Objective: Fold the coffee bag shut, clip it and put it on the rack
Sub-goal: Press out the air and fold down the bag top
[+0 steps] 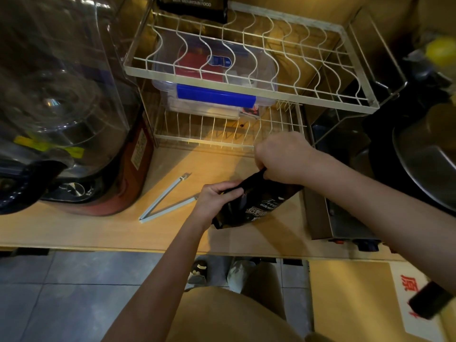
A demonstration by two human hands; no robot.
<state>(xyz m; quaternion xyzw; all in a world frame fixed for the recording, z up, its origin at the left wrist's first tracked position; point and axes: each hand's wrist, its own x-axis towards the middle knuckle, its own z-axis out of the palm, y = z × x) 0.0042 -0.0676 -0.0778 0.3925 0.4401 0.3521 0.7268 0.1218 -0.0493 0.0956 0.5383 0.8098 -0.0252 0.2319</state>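
Coffee bag point(256, 206) down on the wooden counter point(98, 230), near the front edge, lying tilted with its mouth toward the rack point(246, 95). Both hands on that top edge. Left hand point(214, 201) pinching the near corner, fingers curled shut over the black film. Right hand point(283, 159) gripping the far corner, fingers closed tight on it, knuckles up. 2 corners held at once, presumably to pull the mouth flat and taut so a crease can run straight across. No fold visible yet, by the look of it: top edge merely bunched between the hands.

Clip point(167, 201) lying just left of the bag on the counter, sprung open in a V, hinge toward the person, close to the left hand. Handy spot: 1 short reach once the fold is made, arms already apart to slide over it.

Rack standing behind, 2 wire tiers. Lower tier holding a clear box with a blue latch point(214, 97); another dark bag point(192, 6) at the back of the upper tier, so probably the place for this one too.
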